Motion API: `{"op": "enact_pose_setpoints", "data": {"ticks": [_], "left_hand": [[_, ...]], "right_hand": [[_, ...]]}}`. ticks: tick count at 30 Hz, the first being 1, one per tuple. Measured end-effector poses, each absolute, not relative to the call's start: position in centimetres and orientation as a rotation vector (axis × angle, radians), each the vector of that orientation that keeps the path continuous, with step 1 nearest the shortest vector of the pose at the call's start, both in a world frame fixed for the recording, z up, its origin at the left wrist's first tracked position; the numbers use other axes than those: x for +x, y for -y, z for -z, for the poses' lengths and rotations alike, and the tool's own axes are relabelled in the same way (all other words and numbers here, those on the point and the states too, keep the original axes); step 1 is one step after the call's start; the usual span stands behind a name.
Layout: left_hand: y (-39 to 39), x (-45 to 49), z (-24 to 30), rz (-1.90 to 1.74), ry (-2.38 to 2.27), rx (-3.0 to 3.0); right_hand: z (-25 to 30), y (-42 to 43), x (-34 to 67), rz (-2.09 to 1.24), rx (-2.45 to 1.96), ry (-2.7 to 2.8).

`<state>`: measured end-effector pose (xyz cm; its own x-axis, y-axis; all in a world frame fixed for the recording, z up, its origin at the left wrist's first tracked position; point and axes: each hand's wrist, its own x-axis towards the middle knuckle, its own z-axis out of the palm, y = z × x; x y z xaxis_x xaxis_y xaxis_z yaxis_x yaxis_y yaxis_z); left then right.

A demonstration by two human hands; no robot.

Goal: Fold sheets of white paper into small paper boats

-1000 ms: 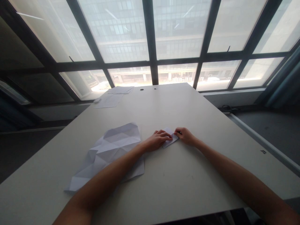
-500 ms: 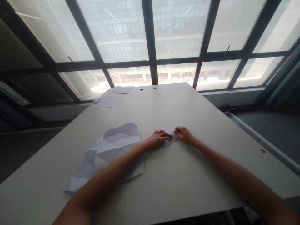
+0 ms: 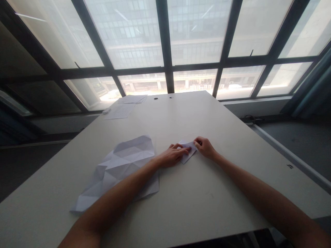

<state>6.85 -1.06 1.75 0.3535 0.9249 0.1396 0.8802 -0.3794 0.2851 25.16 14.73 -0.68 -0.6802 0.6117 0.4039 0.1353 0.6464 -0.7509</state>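
A small piece of folded white paper (image 3: 188, 156) lies on the white table (image 3: 181, 213), partly hidden by my hands. My left hand (image 3: 174, 155) rests on it from the left, fingers stretched and slightly spread, the tips pressing it down. At its upper right corner, my right hand (image 3: 204, 146) is closed, pinching the edge between thumb and bent fingers. A large creased sheet of white paper (image 3: 124, 158) sits to the left, partly behind my left forearm.
Several paper sheets (image 3: 119, 112) lie at the table's far left corner. Two small dark spots, one a round hole (image 3: 156, 99), mark the far edge. Large windows (image 3: 196, 34) rise behind the table. A dark object (image 3: 245, 239) shows below the near edge.
The small folded paper has shifted shape slightly, its right part now lifted or turned in my right fingers. My right hand has moved up a little; my left hand stays nearly in place.
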Motion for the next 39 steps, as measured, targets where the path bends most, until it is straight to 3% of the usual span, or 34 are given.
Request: {"op": "enact_pose_setpoints", "data": {"ticks": [11,21,31,39], "left_hand": [[1.3,7.6,-2.3,-0.338,-1.692,2.548],[0.6,6.8,-1.1,-0.572,-1.886,2.447],[0.8,6.7,-0.8,-0.561,-1.939,2.464],[0.4,6.2,-0.2,-0.581,-2.116,2.374]], "right_hand": [[1.6,-14.9,25.0,-0.951,-0.566,2.21],[0.6,-14.0,25.7,-0.888,-0.367,2.404],[1.4,-14.3,25.5,-0.603,-0.18,2.469],[1.1,-14.1,25.8,-0.687,-0.169,2.528]]}}
